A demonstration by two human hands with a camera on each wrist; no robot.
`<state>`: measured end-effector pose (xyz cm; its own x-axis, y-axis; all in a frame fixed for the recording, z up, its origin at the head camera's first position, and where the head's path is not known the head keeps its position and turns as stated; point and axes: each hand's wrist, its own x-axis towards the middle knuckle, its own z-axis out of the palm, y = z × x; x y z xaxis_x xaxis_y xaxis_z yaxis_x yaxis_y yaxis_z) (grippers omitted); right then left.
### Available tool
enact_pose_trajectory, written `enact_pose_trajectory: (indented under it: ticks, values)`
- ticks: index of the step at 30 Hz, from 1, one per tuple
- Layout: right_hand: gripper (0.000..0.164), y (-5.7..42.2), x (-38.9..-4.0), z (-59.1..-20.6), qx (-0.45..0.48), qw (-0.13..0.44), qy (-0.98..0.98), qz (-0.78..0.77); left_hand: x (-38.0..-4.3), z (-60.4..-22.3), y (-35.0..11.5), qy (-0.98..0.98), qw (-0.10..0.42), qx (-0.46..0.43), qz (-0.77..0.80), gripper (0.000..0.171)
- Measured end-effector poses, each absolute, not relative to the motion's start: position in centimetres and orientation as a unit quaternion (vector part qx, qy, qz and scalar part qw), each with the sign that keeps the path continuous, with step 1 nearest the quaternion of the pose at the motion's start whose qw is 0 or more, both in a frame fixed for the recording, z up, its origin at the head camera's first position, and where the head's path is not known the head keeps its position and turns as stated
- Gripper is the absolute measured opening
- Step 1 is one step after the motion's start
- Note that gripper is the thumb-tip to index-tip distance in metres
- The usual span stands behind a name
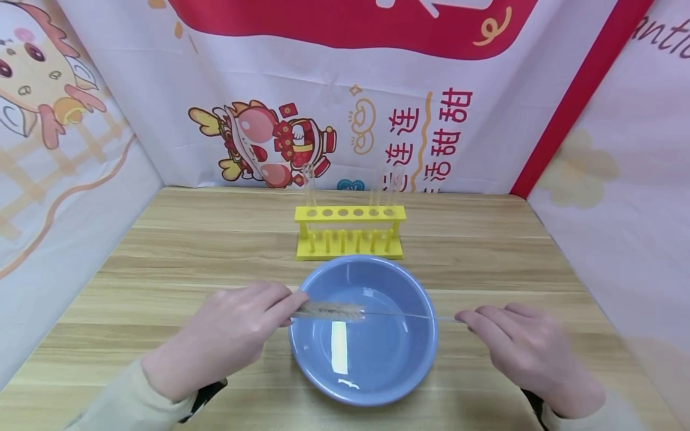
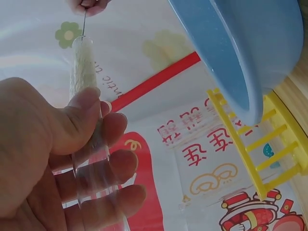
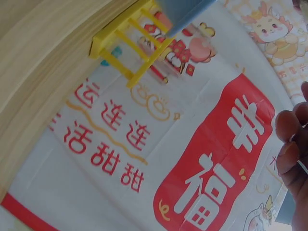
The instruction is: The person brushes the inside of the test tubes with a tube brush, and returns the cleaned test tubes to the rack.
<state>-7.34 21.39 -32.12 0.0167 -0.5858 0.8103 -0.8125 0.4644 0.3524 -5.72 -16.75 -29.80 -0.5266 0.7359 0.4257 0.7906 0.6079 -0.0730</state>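
My left hand (image 1: pixel 245 326) grips a clear test tube (image 2: pixel 98 178) over the left side of a blue basin (image 1: pixel 366 392). Inside the tube sits the pale bristle head of a test tube brush (image 1: pixel 334 310), near the tube's mouth. The brush's thin wire handle (image 1: pixel 404 315) runs out of the mouth to the right across the basin. Its far end is pinched by the fingertips of my right hand (image 1: pixel 530 344), right of the basin. In the right wrist view only some curled fingers (image 3: pixel 288 159) show at the right edge.
Behind the basin stands a yellow test tube rack (image 1: pixel 350 214) with a few clear test tubes (image 1: pixel 309 188) upright in it. The wooden table (image 1: pixel 215 239) ends at a printed cloth backdrop (image 1: pixel 334 78), with cloth at both sides too.
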Motion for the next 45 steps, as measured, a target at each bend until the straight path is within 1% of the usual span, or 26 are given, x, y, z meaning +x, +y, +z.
enact_pose_trajectory:
  ticks: [5, 9, 14, 21, 24, 36, 39, 42, 45]
  values:
    - [0.032, 20.9, -7.2, -32.3, 0.503, 0.471, -0.713, 0.125, -5.8, -30.0, -16.6, -0.869, 0.218, -0.440, -0.062, 0.040]
    - [0.033, 20.5, -7.1, -32.4, 0.499, 0.448, -0.731, 0.125, -5.9, -30.1, -16.5, -0.865, 0.223, -0.445, -0.060, 0.037]
    - [0.035, 20.5, -6.9, -32.9, 0.482, 0.409, -0.766, 0.121, -6.0, -30.2, -16.2, -0.867, 0.222, -0.443, -0.048, 0.043]
    - [0.041, 20.3, -6.8, -33.7, 0.460, 0.340, -0.810, 0.128, -6.0, -30.6, -15.6, -0.869, 0.217, -0.443, -0.032, 0.044]
    - [0.042, 20.1, -6.8, -33.7, 0.459, 0.322, -0.816, 0.138, -6.1, -30.7, -15.5, -0.871, 0.211, -0.442, -0.032, 0.046]
    - [0.036, 18.8, -6.7, -33.7, 0.476, 0.288, -0.813, 0.170, -6.1, -30.7, -14.8, -0.867, 0.210, -0.451, -0.035, 0.043]
    - [0.033, 18.3, -6.7, -33.8, 0.481, 0.272, -0.814, 0.180, -6.0, -30.6, -14.5, -0.865, 0.207, -0.456, -0.035, 0.044]
    - [0.033, 17.9, -6.7, -33.9, 0.489, 0.262, -0.809, 0.194, -6.1, -30.6, -14.2, -0.861, 0.204, -0.464, -0.036, 0.046]
    - [0.027, 17.5, -6.7, -34.1, 0.492, 0.248, -0.807, 0.214, -6.1, -30.6, -13.9, -0.857, 0.206, -0.471, -0.032, 0.045]
